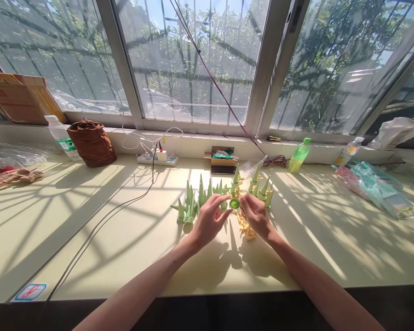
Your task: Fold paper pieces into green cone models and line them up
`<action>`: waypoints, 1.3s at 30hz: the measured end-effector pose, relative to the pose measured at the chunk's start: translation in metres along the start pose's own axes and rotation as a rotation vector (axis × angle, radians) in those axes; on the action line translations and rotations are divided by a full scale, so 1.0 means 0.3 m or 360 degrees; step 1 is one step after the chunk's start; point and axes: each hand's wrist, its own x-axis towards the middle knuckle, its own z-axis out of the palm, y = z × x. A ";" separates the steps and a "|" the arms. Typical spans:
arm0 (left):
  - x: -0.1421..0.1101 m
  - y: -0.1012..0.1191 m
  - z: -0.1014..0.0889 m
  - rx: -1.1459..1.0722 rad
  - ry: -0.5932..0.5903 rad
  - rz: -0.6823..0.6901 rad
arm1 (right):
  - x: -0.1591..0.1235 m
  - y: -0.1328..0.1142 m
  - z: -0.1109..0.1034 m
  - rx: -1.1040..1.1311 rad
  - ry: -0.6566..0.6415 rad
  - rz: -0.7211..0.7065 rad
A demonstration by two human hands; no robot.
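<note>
Between my two hands is a green cone-shaped plastic piece (234, 203), its round hollow base turned toward me. My left hand (209, 217) grips its left side between thumb and fingers. My right hand (257, 214) is closed in a pinch at the right rim; whether a small part sits in those fingertips I cannot make out. Behind and left of my hands stand several green cones (200, 191), most upright. More cones (262, 189) with small yellow pieces on them stand to the right. A pile of small yellow plastic pieces (249, 232) lies partly hidden under my right hand.
A small open box (223, 160) stands behind the cones. Along the window are a power strip (158, 158), a brown bag (91, 143), a clear bottle (60, 135) and a green-capped bottle (299, 155). Plastic bags (379, 184) lie right. A black cable (100, 225) crosses the table (131, 257).
</note>
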 end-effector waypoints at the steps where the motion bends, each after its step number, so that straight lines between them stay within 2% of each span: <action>1: 0.004 0.006 0.000 -0.0083 0.0003 -0.0105 | 0.001 -0.003 -0.002 0.0000 0.0042 -0.0017; 4: 0.015 0.020 -0.003 -0.0420 -0.0119 -0.0463 | -0.001 -0.012 -0.009 -0.0032 0.0099 -0.0083; 7: 0.023 0.025 -0.007 -0.0695 -0.0376 -0.0740 | -0.008 -0.012 -0.010 -0.0110 0.0043 -0.0163; 10: 0.026 0.021 -0.011 -0.0832 -0.0551 -0.0931 | -0.013 -0.005 -0.004 -0.0154 -0.0022 -0.0187; 13: 0.023 0.014 -0.013 -0.0924 -0.0569 -0.0981 | -0.014 -0.001 0.000 -0.0155 -0.0055 -0.0201; 16: 0.020 0.010 -0.014 -0.0927 -0.0570 -0.0928 | -0.013 -0.004 -0.003 -0.0167 -0.0075 -0.0213; 20: 0.015 0.011 -0.014 -0.0755 -0.0554 -0.0798 | -0.008 -0.007 -0.008 -0.0207 -0.0088 -0.0190; 23: 0.011 0.009 -0.011 -0.0602 -0.0466 -0.0670 | -0.004 -0.008 -0.010 -0.0261 -0.0092 -0.0216; 29: 0.007 -0.009 -0.005 -0.0175 -0.0265 -0.0098 | -0.003 -0.018 -0.013 -0.0262 -0.0095 -0.0199; 32: 0.008 -0.012 -0.003 0.0006 -0.0190 0.0097 | -0.003 -0.020 -0.011 -0.0236 -0.0098 -0.0162; 36: 0.008 -0.004 0.000 0.0086 -0.0129 0.0124 | 0.000 -0.013 -0.003 -0.0213 -0.0069 -0.0128; 39: 0.010 0.008 -0.001 0.0028 -0.0071 -0.0042 | -0.002 -0.005 0.000 -0.0141 0.0038 -0.0083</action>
